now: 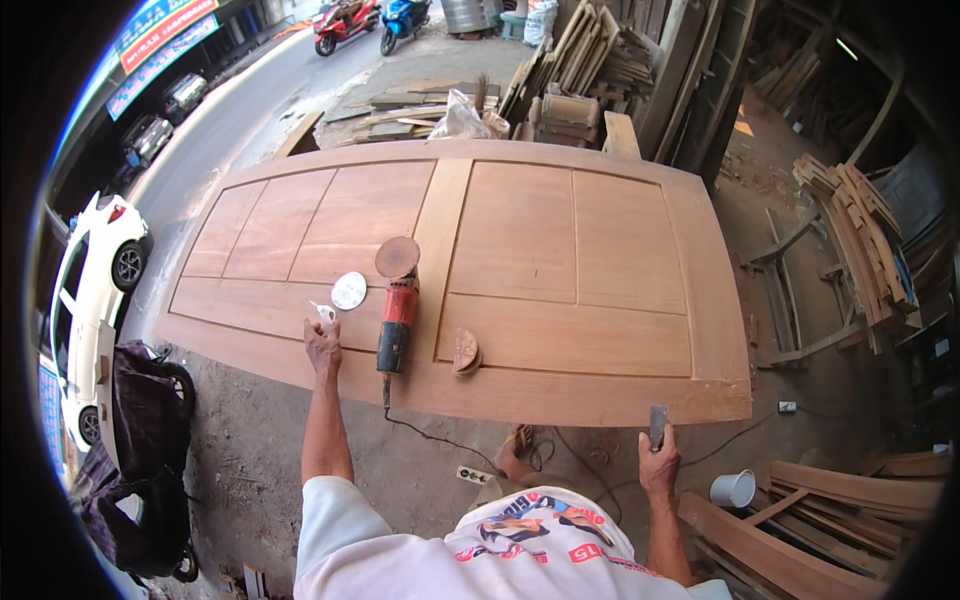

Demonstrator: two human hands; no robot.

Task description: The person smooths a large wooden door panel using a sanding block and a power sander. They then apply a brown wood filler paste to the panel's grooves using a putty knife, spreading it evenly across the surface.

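Observation:
A large wooden panelled door [525,240] lies flat in front of me. My left hand [323,343] is at its near left part, closed on a small white crumpled item [326,311]. Beside that lies a round white disc [349,290]. A red and black power tool [398,325] with a tan round pad [398,257] rests on the door, its cord hanging over the near edge. Right of it lie tan half-round pieces [467,352]. My right hand [660,462] grips a flat grey scraper [657,424] at the near right edge.
A road with a white car [95,300] and scooters [326,32] runs at left; a covered motorbike [140,440] stands nearer. Wood stacks [850,230] and frames [820,505] fill the right, with a white bucket [731,488]. A power strip [475,476] lies below.

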